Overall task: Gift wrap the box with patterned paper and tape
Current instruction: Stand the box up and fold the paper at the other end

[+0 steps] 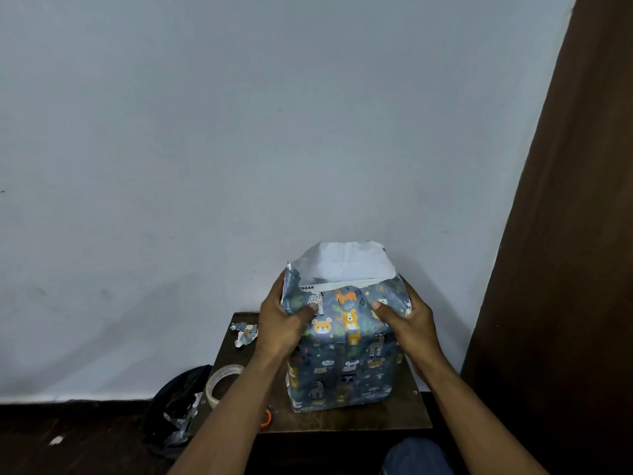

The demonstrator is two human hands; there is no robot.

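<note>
pale blue-grey wall is filling most of the view, brown curtain hanging at right, dark floor below. one small dark wooden table is sitting against the wall. one box is standing upright on it, wrapped in animal-print paper, white flap sticking up at the far top edge. left hand and right hand are both gripping the paper at the box's upper sides, thumbs pressing on the near face. one tape roll is lying at the table's left edge, one paper scrap far left, one orange item partly hidden by the left arm. one black bag is lying on the floor at left.
</note>
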